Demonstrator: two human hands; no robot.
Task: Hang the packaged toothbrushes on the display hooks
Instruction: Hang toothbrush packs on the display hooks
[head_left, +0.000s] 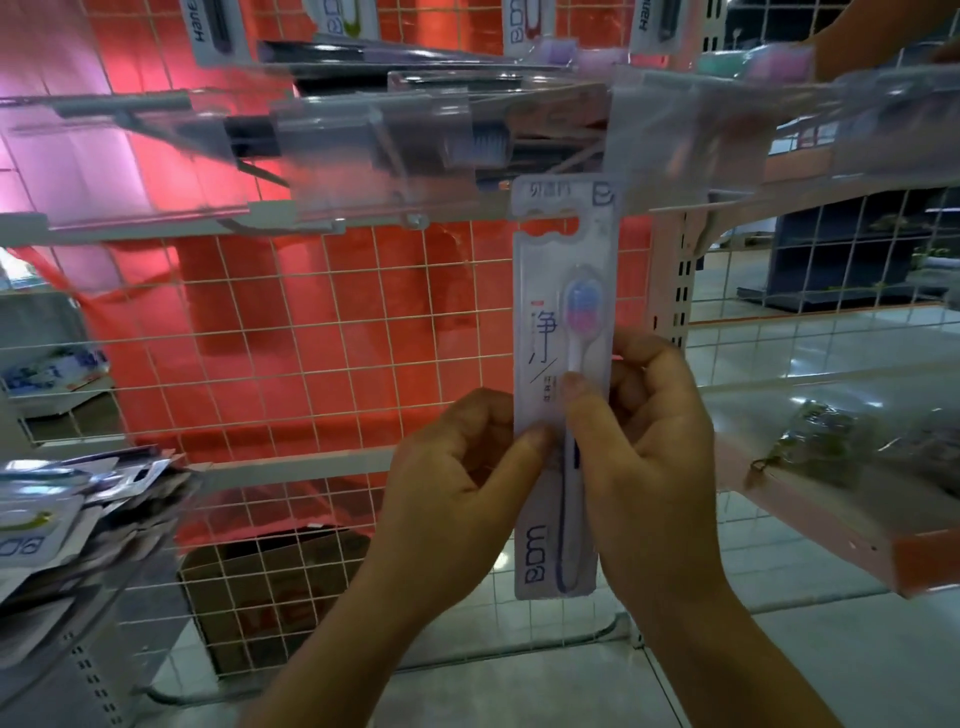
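Observation:
I hold one packaged toothbrush (558, 312) upright in front of the white wire grid (322, 332). Its clear pack shows a pink-and-blue brush head and a hang slot at the top. My left hand (457, 483) pinches the pack's left edge around its middle. My right hand (649, 447) grips its right side, thumb pressed on the front. The slot sits just below the row of display hooks (410, 221) with clear label holders. Other packaged toothbrushes (524, 21) hang along the top of the grid.
A heap of loose toothbrush packs (67, 514) lies on the shelf at lower left. A cardboard box (270, 587) stands behind the grid. A clear-fronted pink shelf (841, 467) with bagged goods juts out at right. Another person's arm (883, 36) reaches in top right.

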